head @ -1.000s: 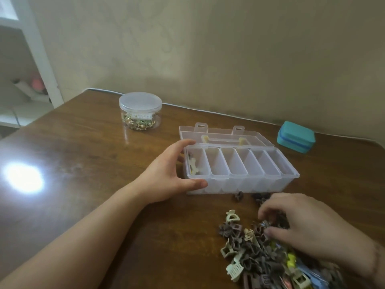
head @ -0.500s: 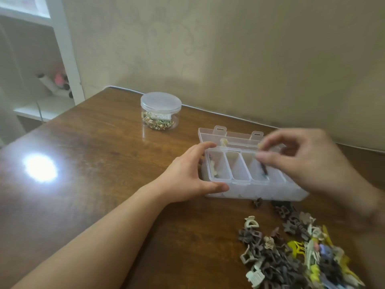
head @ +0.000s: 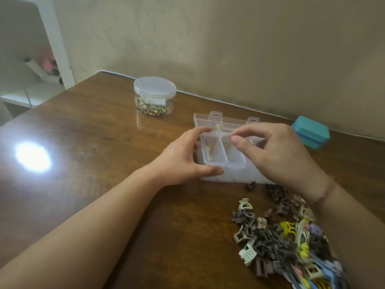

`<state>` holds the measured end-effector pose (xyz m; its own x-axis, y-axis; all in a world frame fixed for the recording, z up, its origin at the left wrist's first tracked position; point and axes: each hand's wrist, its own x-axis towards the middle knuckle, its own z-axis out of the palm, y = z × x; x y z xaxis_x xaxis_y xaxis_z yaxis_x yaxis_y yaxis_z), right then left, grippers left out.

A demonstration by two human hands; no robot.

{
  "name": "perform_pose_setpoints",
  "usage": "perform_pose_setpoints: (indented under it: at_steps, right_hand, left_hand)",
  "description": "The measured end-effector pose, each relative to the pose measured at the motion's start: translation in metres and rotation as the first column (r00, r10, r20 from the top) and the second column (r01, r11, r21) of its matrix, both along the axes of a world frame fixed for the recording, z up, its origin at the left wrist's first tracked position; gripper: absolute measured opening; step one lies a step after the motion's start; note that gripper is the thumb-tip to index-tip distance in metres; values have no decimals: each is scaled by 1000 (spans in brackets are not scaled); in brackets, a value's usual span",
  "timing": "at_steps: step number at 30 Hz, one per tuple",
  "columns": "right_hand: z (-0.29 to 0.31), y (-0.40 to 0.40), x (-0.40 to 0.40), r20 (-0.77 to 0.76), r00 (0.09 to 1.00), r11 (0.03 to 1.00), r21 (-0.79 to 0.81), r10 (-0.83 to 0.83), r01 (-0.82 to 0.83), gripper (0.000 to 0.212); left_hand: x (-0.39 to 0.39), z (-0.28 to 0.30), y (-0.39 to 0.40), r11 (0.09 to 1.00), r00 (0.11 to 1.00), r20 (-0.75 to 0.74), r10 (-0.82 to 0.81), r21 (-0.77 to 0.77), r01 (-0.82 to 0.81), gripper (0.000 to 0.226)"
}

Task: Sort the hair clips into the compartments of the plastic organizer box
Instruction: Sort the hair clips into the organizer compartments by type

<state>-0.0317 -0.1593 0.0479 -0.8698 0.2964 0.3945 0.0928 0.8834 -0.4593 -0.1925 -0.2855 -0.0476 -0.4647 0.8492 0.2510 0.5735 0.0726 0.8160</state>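
The clear plastic organizer box (head: 233, 178) lies open on the wooden table, its lid (head: 205, 122) folded back. My left hand (head: 183, 161) grips its left end, thumb on the front wall. A cream clip (head: 209, 154) lies in the leftmost compartment. My right hand (head: 277, 157) hovers over the middle compartments and hides them; thumb and forefinger are slightly apart with nothing visible between them. A pile of hair clips (head: 281, 243), mostly brown and grey with some green, yellow and blue, lies in front of the box at the right. One dark clip (head: 252, 185) sits alone by the box's front wall.
A round clear jar (head: 155, 97) with a lid and gold trinkets stands behind the box to the left. A teal case (head: 311, 132) sits at the back right by the wall. White shelving (head: 41, 65) stands beyond the table's left edge.
My right hand left the pile with a dark clip, carried it over the box, and now hovers lower over the compartments with no clip showing. The left hand stayed on the box.
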Motion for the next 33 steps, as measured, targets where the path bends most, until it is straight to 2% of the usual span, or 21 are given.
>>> perform_pose_setpoints:
  at_steps: [1, 3, 6, 11, 15, 20, 25, 29, 33]
  right_hand:
    - [2, -1, 17, 12, 999, 1000, 5, 29, -30, 12]
    - [2, -7, 51, 144, 984, 992, 60, 102, -111, 15]
    - [-16, -13, 96, 358, 930, 959, 228, 78, -169, 29]
    - [-64, -40, 129, 373, 925, 889, 445, -77, -106, 57]
    - [-82, -62, 116, 413, 900, 864, 496, -140, -93, 64]
    - [-82, -71, 98, 341, 934, 817, 566, -108, -112, 61]
    - [-71, -60, 103, 234, 972, 904, 417, -2, -98, 40]
    - [-76, -63, 99, 220, 975, 851, 511, 5, -120, 33]
    - [-72, -67, 94, 211, 976, 847, 511, 46, -150, 22]
  left_hand:
    - [0, 0, 0, 1000, 1000, -2, 4, -1, -4, 99]
    - [1, 1, 0, 1000, 1000, -2, 7, -6, -7, 99]
    - [1, 3, 0, 1000, 1000, 5, 0, -19, 0, 99]
    - [2, 3, 0, 1000, 1000, 10, 0, -30, 1, 102]
    - [4, 5, 0, 1000, 1000, 4, 10, -26, -10, 106]
    - [6, 6, -1, 999, 1000, -6, 16, -46, -16, 107]
    - [6, 5, 0, 998, 1000, -5, 19, -56, -20, 106]
    - [6, 6, -1, 998, 1000, 1, 15, -59, -15, 107]
    - [7, 7, -1, 998, 1000, 0, 12, -59, -12, 107]
